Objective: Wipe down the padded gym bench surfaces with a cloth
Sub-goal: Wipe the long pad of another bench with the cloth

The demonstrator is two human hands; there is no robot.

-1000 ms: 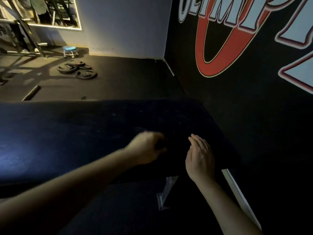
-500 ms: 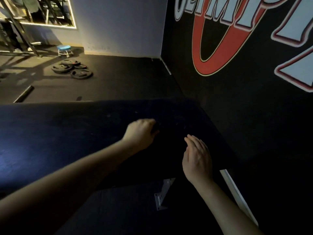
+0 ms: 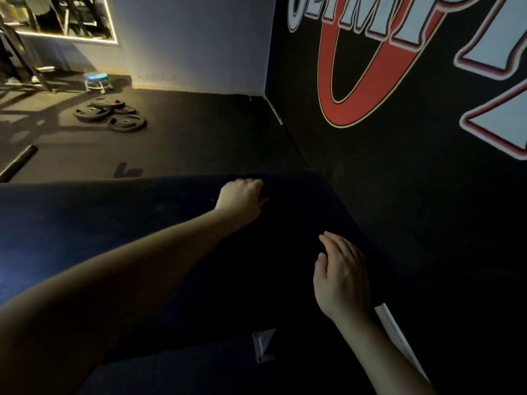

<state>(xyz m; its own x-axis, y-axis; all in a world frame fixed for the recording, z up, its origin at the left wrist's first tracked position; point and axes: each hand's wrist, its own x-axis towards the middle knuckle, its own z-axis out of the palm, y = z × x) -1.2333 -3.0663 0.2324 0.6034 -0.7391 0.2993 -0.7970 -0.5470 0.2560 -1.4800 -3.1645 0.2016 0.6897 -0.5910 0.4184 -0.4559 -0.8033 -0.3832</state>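
A wide, dark padded bench [image 3: 114,229] fills the lower half of the view, its right end against the black wall. My left hand [image 3: 242,196] is curled on a dark cloth [image 3: 268,192] near the pad's far edge; the cloth is barely distinguishable from the dark padding. My right hand [image 3: 340,276] lies flat, fingers together and extended, on the pad near its right front corner, holding nothing.
A black wall with red and white lettering [image 3: 399,81] runs along the right. Weight plates [image 3: 111,114], a blue stool [image 3: 96,81] and a bar [image 3: 18,162] lie on the floor at the far left. A metal bracket [image 3: 263,346] shows under the bench.
My left hand has slid the cloth away from me, from beside the right hand to the pad's far edge. The right hand has stayed flat in about the same spot.
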